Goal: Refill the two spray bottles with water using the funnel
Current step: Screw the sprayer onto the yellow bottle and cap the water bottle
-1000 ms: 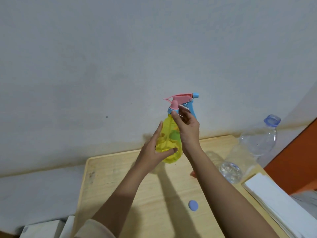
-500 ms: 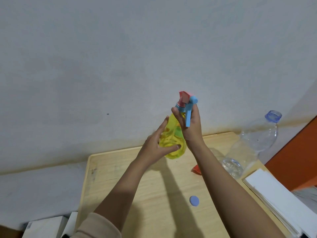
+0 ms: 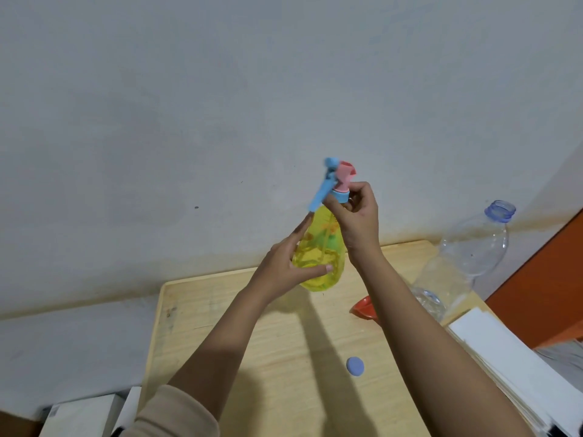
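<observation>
I hold a yellow see-through spray bottle [image 3: 320,250] above the far part of the wooden table [image 3: 284,342]. My left hand [image 3: 284,269] wraps its lower body. My right hand [image 3: 358,216] pinches the blue collar under the pink and blue spray head [image 3: 334,179], whose trigger points left. A red funnel [image 3: 362,307] lies on the table, partly hidden behind my right forearm. A large clear water bottle [image 3: 467,257] with an open blue neck stands at the right. Only one spray bottle is in view.
A small blue cap [image 3: 355,366] lies on the table near my right forearm. A white stack of paper [image 3: 517,367] sits at the right edge. White boxes [image 3: 82,416] are at the lower left. A grey wall [image 3: 220,105] is close behind the table.
The spray head has turned round on the bottle: its nozzle pointed right a second ago and its trigger now points left. Both hands stayed on the bottle.
</observation>
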`<control>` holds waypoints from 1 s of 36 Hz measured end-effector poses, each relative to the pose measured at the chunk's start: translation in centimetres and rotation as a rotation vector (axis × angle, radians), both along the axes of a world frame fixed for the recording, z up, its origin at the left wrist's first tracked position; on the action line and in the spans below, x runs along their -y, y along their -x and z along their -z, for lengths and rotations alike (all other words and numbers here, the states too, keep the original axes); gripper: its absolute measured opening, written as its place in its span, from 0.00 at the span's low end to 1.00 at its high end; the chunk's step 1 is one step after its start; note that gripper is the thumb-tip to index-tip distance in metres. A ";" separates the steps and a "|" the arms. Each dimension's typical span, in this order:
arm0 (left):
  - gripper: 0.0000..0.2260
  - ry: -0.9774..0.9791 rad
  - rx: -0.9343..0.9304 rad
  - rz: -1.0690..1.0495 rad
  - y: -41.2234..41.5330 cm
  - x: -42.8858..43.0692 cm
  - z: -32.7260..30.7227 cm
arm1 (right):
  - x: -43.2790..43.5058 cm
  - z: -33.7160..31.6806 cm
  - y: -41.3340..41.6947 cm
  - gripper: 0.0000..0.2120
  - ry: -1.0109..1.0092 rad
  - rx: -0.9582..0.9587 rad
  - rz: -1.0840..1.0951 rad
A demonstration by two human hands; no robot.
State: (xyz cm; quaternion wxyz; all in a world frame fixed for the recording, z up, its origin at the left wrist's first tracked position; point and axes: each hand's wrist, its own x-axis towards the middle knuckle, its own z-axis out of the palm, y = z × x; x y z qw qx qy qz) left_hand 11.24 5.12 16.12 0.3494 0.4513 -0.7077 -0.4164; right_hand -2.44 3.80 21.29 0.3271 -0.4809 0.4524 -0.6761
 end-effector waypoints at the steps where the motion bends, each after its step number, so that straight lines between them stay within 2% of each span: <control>1: 0.42 0.004 0.013 0.004 0.1 -0.1 0.0 | 0.0 0.0 0.0 0.15 0.009 -0.012 0.010; 7: 0.43 -0.002 0.004 -0.012 0.1 0.2 0.0 | -0.3 0.2 0.0 0.10 -0.007 -0.079 -0.067; 10: 0.43 0.003 0.000 -0.003 0.1 0.2 0.0 | -0.3 -0.1 0.2 0.06 -0.032 -0.031 -0.079; 13: 0.42 0.002 0.001 -0.009 0.2 -0.1 0.0 | -0.2 -0.2 0.5 0.05 -0.062 -0.026 -0.055; 21: 0.43 -0.009 0.034 -0.003 1.0 -0.3 0.3 | 0.0 0.5 0.1 0.17 -0.080 -0.040 0.154; 23: 0.43 -0.018 0.026 -0.009 1.2 -0.2 0.5 | -0.2 0.7 0.1 0.17 -0.107 -0.046 0.118; 28: 0.43 -0.002 0.044 -0.021 1.1 0.0 0.3 | -0.6 0.0 0.6 0.08 -0.138 0.003 -0.075; 32: 0.43 0.038 0.055 -0.045 0.8 0.3 0.2 | -0.8 0.0 1.1 0.10 -0.097 0.080 -0.127; 36: 0.43 0.067 0.082 -0.058 0.9 0.3 -0.2 | -0.8 0.1 0.9 0.13 -0.068 0.136 -0.069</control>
